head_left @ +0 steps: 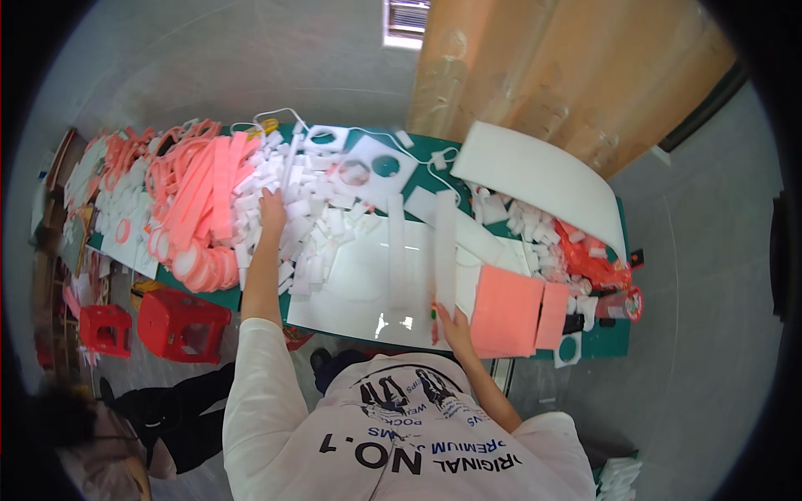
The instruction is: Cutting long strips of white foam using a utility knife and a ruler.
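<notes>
My left hand (271, 210) reaches out to the pile of small white foam blocks (313, 242). Its fingertips are among the blocks, and whether they grip one is not clear. By the table's near edge, my right hand (452, 327) is closed around a slim red-and-green tool (434, 324), whose exact kind is too small to make out. Just beyond that hand lies a long white foam strip (445, 250). Another white strip (396, 255) runs beside it across the glossy white board (355, 288).
Pink foam strips (219, 188) are heaped at left, pink sheets (507, 311) stacked at right. A large white foam sheet (535, 179) leans at the back right, near a red plastic bag (581, 250). Red stools (180, 326) and another person (109, 451) are at lower left.
</notes>
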A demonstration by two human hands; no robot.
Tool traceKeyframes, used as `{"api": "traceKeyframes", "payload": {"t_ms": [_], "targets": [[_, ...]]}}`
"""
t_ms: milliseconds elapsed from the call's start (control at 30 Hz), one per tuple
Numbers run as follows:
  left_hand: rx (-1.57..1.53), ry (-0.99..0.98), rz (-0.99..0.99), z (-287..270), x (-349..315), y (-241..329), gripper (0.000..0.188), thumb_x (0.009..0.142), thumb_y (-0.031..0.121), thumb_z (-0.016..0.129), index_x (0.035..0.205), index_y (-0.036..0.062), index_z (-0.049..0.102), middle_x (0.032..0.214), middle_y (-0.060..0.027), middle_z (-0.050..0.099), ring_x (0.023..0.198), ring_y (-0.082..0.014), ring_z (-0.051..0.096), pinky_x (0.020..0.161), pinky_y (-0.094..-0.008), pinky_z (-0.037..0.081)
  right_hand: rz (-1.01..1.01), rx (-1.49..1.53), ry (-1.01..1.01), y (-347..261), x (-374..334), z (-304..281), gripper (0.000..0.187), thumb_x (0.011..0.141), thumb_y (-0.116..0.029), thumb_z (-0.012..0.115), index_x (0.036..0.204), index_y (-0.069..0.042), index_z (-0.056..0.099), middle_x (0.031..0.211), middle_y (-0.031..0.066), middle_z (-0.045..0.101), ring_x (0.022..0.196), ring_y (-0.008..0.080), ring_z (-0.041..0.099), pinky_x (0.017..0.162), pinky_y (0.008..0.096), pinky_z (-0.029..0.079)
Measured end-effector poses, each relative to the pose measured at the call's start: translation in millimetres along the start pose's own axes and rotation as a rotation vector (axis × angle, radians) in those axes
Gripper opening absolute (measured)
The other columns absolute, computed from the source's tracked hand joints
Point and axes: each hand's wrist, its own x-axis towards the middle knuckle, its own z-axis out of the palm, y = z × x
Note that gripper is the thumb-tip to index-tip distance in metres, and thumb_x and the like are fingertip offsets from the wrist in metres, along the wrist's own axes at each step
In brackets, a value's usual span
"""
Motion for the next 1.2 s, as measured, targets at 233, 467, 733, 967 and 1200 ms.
{"api": "traceKeyframes", "payload": {"t_ms": [233,467,733,967,1200], "targets": [[0.269,-0.065,0.006,-17.5,-6.7,7.5,0.027,0.072,0.007,0.051,0.099,0.0102,0.052,0.09,-0.0107,0.044,0.085,-0.028,0.048,0.066,-0.04,0.043,0.031,0.269,-0.15,-0.7,18.1,12.5,0.03,0.088,-0.03,0.042,0.1,-0.002,0.04,0.06,0.0088,0.051,0.043,0.0166,0.051,0.035,0.0267,0.04],[-0.259,0.178,0.11,-50.0,-41.4,81.3,0.028,0.076,0.014,0.055,0.102,0.0044,0.052,0.093,-0.013,0.051,0.084,-0.0265,0.051,0.068,-0.0346,0.043,0.136,0.286,-0.283,-0.5,34.9,25.3,0.034,0.089,-0.034,0.036,0.087,-0.002,0.044,0.062,0.0083,0.051,0.05,0.0169,0.051,0.042,0.0286,0.041],[-1.47,-0.798,-0.34,-72.0,-172.9,184.3,0.045,0.084,0.013,0.048,0.125,0.0013,0.033,0.084,-0.0023,0.052,0.077,-0.0088,0.049,0.069,-0.0231,0.043,0.115,-0.019,-0.28,24.8,40.7,54.7,0.038,0.087,-0.035,0.043,0.092,0.002,0.048,0.077,0.0096,0.052,0.069,0.0198,0.053,0.06,0.0275,0.044],[-1.089,-0.372,-0.342,-46.5,-215.9,115.8,0.044,0.082,0.018,0.052,0.119,0.001,0.038,0.107,-0.0173,0.052,0.096,-0.0231,0.052,0.079,-0.0278,0.04,-0.268,-1.037,0.607,41.1,79.3,10.6,0.048,0.063,-0.029,0.071,0.089,0.004,0.047,0.085,0.0174,0.047,0.084,0.0282,0.049,0.073,0.0383,0.041],[-0.597,-0.2,-0.137,-95.2,-246.5,97.5,0.055,0.071,0.029,0.062,0.117,0.0076,0.042,0.088,-0.0153,0.051,0.084,-0.0326,0.053,0.071,-0.037,0.043,-0.148,-0.767,0.133,29.1,101.8,4.7,0.041,0.076,-0.026,0.057,0.099,0.003,0.039,0.086,0.0173,0.051,0.071,0.0269,0.056,0.059,0.0373,0.047]]}}
